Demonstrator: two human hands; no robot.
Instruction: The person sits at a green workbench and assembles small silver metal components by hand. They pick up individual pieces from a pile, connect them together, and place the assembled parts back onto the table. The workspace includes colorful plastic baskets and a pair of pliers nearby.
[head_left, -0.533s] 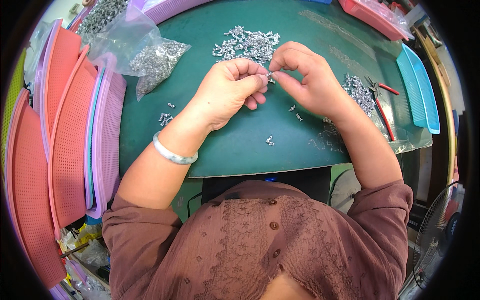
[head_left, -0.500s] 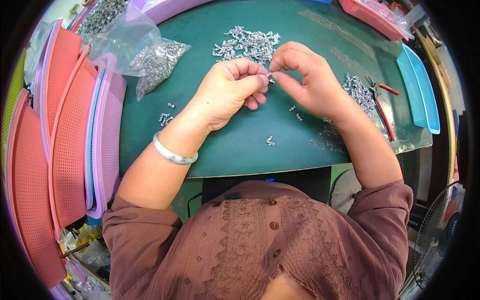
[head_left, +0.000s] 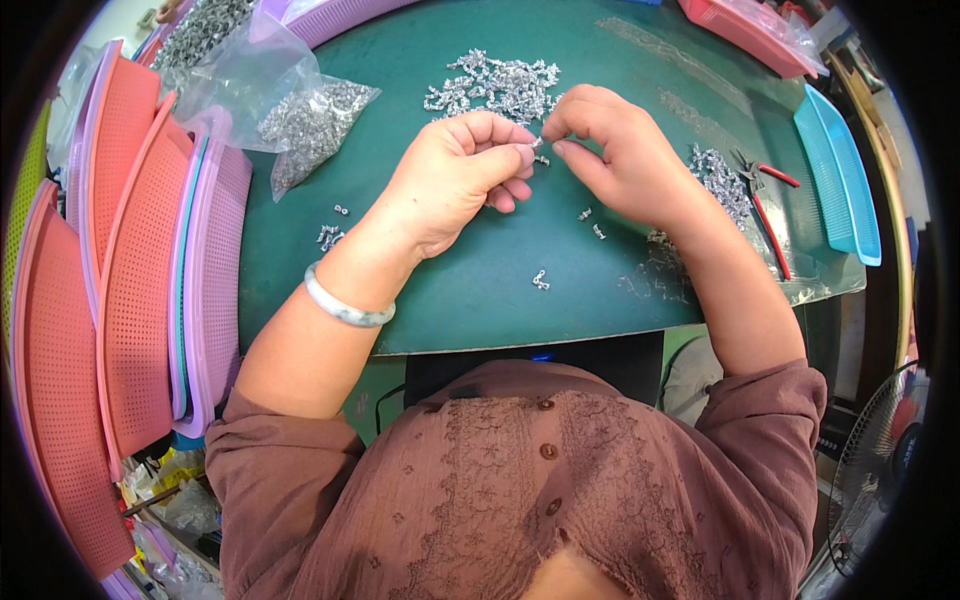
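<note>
Between thumb and forefinger, my left hand [head_left: 462, 170] pinches a small silvery metal part [head_left: 537, 143]. My right hand [head_left: 625, 160] is just to its right, thumb and forefinger parted, with nothing visible between them. Beyond both hands lies a heap of small silvery metal parts [head_left: 500, 85] on the green table. A second pile [head_left: 719, 185] is to the right of my right wrist. A few loose parts [head_left: 541, 281] lie on the near side, and a small cluster [head_left: 330, 237] sits left of my left forearm.
Red-handled pliers [head_left: 765, 215] lie by the right pile, near a blue plastic basket [head_left: 838, 180]. A clear bag of metal parts [head_left: 318, 125] rests at the far left. Stacked pink and purple baskets [head_left: 140, 290] line the left table edge [head_left: 240, 300]. A fan [head_left: 870, 470] stands at lower right.
My right thumb and forefinger have come away from the small metal part and opened slightly. My left hand keeps its pinch on the part.
</note>
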